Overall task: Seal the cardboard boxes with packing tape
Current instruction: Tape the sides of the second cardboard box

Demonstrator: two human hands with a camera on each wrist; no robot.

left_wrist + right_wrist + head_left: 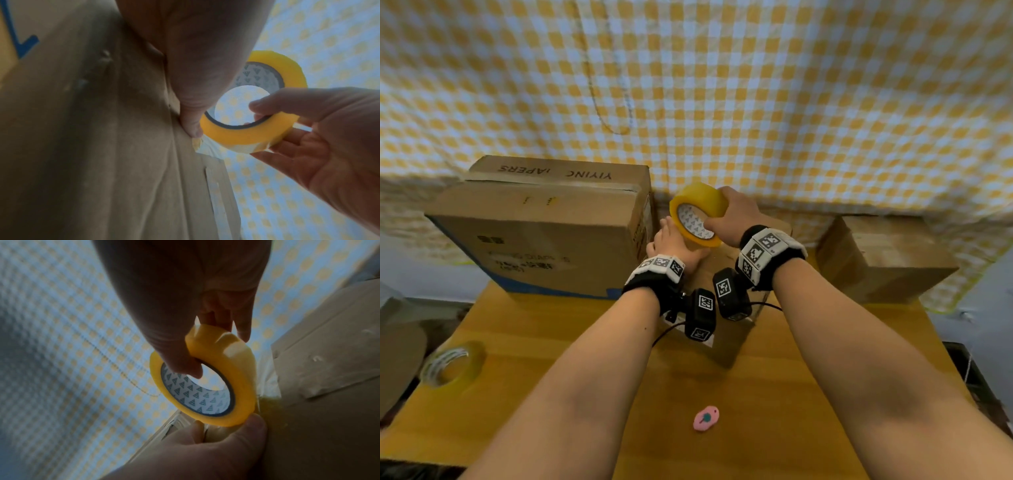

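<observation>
At the head view's centre, the right hand [736, 219] grips a yellow tape roll [700, 214] above a small cardboard box [726, 339] on the wooden surface [619, 359]. Left wrist view, centre: the left hand [193, 81] presses tape onto cardboard, fingers straight. Right wrist view, centre: thumb hooked through the roll's core.

Three cardboard boxes [541, 233] [743, 270] [887, 260], two tape rolls [700, 214] [453, 365], one small pink item [706, 418], two hands [671, 245] [736, 216].

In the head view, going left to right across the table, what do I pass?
Spare tape roll → large printed box → left hand → yellow tape roll → right hand → plain box.
</observation>
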